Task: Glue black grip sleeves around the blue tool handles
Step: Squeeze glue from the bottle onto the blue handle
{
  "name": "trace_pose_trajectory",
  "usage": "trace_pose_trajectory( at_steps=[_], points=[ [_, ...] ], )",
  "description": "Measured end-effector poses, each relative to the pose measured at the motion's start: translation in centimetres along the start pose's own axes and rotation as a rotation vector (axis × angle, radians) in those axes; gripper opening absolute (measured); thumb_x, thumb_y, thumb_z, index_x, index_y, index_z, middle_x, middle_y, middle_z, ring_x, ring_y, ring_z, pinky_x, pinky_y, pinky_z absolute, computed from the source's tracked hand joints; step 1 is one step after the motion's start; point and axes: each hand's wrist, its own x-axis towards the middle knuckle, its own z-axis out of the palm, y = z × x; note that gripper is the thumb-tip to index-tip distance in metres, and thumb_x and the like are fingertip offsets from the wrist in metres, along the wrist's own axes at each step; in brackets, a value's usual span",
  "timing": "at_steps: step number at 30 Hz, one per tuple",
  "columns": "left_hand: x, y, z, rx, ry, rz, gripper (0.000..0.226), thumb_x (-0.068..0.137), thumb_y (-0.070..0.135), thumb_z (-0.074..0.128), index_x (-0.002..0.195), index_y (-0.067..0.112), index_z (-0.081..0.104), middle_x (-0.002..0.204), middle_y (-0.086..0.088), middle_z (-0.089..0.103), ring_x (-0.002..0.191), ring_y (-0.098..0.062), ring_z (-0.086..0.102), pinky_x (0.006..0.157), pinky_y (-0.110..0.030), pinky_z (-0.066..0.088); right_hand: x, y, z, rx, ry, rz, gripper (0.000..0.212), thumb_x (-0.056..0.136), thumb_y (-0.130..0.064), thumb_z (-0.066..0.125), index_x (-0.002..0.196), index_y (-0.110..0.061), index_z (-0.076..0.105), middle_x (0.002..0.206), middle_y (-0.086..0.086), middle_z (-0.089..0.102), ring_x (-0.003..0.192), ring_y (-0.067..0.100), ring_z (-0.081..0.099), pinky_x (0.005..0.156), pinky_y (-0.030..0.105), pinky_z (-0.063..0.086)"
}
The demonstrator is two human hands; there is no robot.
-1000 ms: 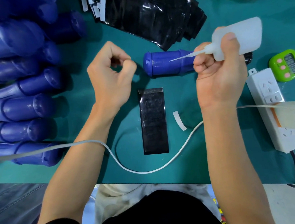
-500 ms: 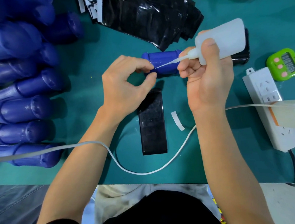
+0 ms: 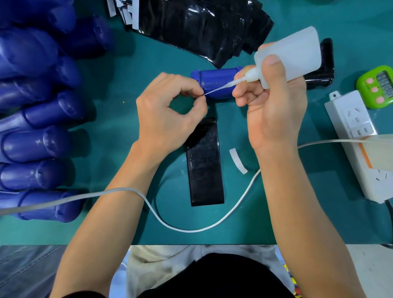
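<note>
Glossy sleeve [image 3: 203, 162], cylindrical handle [image 3: 215, 80], translucent bottle [image 3: 294, 54]

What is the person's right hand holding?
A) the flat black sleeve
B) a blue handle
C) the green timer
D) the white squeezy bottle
D: the right hand is wrapped around the white squeezy bottle, while the green timer sits on the table with no hand on it.

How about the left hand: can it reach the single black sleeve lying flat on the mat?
Probably yes. The black sleeve lies uncovered just beside the left hand, nothing between them. But that hand now pinches the nozzle of the glue bottle, so it must let go first.
</note>
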Motion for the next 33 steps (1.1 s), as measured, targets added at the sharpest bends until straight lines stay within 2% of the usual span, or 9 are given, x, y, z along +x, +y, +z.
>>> trace_pose_trajectory(
  at_steps=[7, 10, 13, 17, 22, 28, 33],
  points=[
    [0.06, 0.1, 0.04, 0.005, -0.007, 0.001, 0.007, 0.075, -0.001, 0.071, 0.075, 0.006, 0.069, 0.078, 0.009, 0.064, 0.074, -0.012, 0.053, 0.074, -0.022, 0.043, -0.2, -0.03, 0.28, 0.011, -0.007, 0.011, 0.023, 0.102, -0.016, 0.054, 0.091, -0.018, 0.073, 0.075, 0.014, 0.07, 0.053, 0.022, 0.064, 0.049, 0.026, 0.047],
    [0.16, 0.25, 0.11, 0.011, -0.008, 0.002, 0.006, 0.073, 0.0, 0.067, 0.072, 0.005, 0.065, 0.074, 0.008, 0.061, 0.071, -0.015, 0.051, 0.071, -0.027, 0.043, -0.24, 0.02, 0.37, -0.013, -0.022, 0.027, 0.016, 0.102, -0.016, 0.053, 0.098, -0.011, 0.068, 0.074, 0.013, 0.07, 0.052, 0.021, 0.063, 0.049, 0.027, 0.047],
    [0.21, 0.26, 0.22, 0.0, -0.015, 0.002, 0.006, 0.072, 0.0, 0.064, 0.071, 0.005, 0.062, 0.074, 0.01, 0.056, 0.071, -0.015, 0.048, 0.069, -0.029, 0.042, -0.28, -0.01, 0.41, -0.024, -0.023, 0.037, 0.015, 0.101, -0.017, 0.053, 0.097, -0.011, 0.067, 0.074, 0.014, 0.069, 0.052, 0.022, 0.063, 0.049, 0.027, 0.046],
    [0.24, 0.22, 0.46, -0.039, -0.039, -0.006, 0.007, 0.071, 0.0, 0.061, 0.07, 0.006, 0.059, 0.072, 0.007, 0.055, 0.071, -0.013, 0.044, 0.069, -0.029, 0.04, -0.27, -0.03, 0.32, -0.022, -0.018, 0.032, 0.02, 0.102, -0.017, 0.053, 0.091, -0.014, 0.07, 0.074, 0.016, 0.069, 0.052, 0.023, 0.062, 0.049, 0.027, 0.046],
    [0.26, 0.14, 0.68, -0.081, -0.069, -0.009, 0.008, 0.07, 0.0, 0.06, 0.071, 0.008, 0.057, 0.072, 0.005, 0.054, 0.073, -0.011, 0.043, 0.07, -0.026, 0.038, -0.02, 0.06, 0.03, -0.007, -0.014, 0.047, 0.018, 0.102, -0.02, 0.052, 0.1, -0.009, 0.066, 0.075, 0.016, 0.069, 0.052, 0.023, 0.062, 0.049, 0.027, 0.046],
    [0.39, 0.19, 0.67, -0.199, -0.095, -0.105, 0.019, 0.071, 0.002, 0.058, 0.075, 0.019, 0.052, 0.071, 0.013, 0.051, 0.074, -0.001, 0.042, 0.073, -0.02, 0.037, 0.2, 0.19, -0.21, 0.049, -0.009, 0.097, 0.02, 0.102, -0.021, 0.053, 0.1, -0.007, 0.067, 0.073, 0.015, 0.068, 0.052, 0.023, 0.06, 0.049, 0.026, 0.044],
    [0.52, 0.31, 0.78, -0.318, -0.141, -0.216, 0.016, 0.072, 0.003, 0.056, 0.076, 0.018, 0.052, 0.073, 0.017, 0.051, 0.072, -0.004, 0.043, 0.072, -0.02, 0.038, 0.3, 0.29, -0.33, 0.092, -0.011, 0.12, 0.021, 0.104, -0.02, 0.052, 0.098, -0.008, 0.068, 0.074, 0.015, 0.068, 0.053, 0.023, 0.06, 0.049, 0.026, 0.044]
  ],
)
